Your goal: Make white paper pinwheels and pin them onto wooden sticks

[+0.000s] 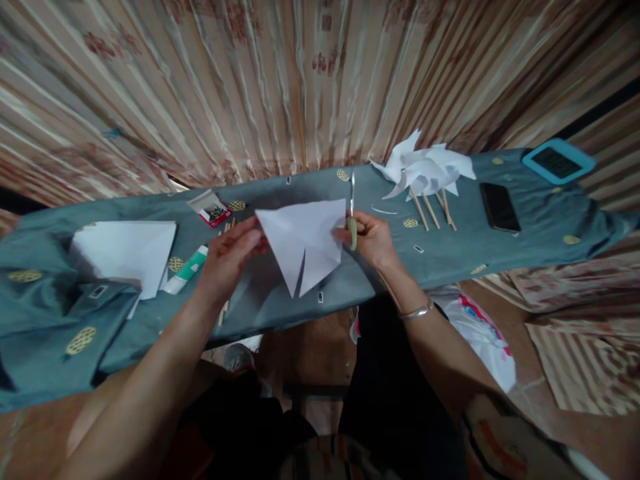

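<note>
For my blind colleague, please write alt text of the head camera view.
A person's left hand and right hand hold a slit white paper sheet above a grey-green cloth, the latter hand also gripping green-handled metal scissors. White paper pinwheels with wooden sticks lie rightward, white sheets leftward.

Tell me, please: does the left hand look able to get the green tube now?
Probably yes: the left hand may have to leave the slit paper first, but the green tube lies beside its wrist with nothing on top.
</note>
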The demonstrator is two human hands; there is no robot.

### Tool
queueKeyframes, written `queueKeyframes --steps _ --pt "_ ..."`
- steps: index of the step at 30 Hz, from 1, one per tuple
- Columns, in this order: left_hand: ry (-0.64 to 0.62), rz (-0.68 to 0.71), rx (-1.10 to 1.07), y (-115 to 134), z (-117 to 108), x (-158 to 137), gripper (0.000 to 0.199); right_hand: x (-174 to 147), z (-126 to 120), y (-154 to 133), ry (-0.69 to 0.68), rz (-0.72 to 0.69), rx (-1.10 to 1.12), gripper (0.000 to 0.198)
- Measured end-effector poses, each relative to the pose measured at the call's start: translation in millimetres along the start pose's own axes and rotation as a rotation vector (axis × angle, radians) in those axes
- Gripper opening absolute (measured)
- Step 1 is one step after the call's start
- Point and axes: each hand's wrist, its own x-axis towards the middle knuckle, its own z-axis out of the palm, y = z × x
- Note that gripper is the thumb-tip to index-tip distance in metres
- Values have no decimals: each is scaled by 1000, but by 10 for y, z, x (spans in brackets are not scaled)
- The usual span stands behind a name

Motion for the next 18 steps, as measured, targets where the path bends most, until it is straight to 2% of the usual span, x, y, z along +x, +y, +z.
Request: queueKeyframes --steps 2,4,6,8,10,11,14,18 --pt "-36 8 -158 -58 43 -31 67 30 29 -23 139 9 113 38" --pt "-103 32 -134 -140 150 -101 88 36 88 -47 220 28 178 36" --pt "-166 21 -65 -220 303 -190 110 14 185 -59 234 59 232 37" --pt "-149 18 -42 -271 459 -267 115 -29 307 -57 190 86 287 38" --pt "-97 -13 -50 -281 568 -305 99 -75 425 -47 129 112 332 39" --pt "-54 -46 -27 -271 595 -308 82 -92 473 -41 104 123 347 39" --pt "81 -71 37 -221 566 -261 44 -109 546 -26 68 136 353 40" --pt "204 45 37 -196 396 -152 37 -105 528 -11 63 170 311 44"
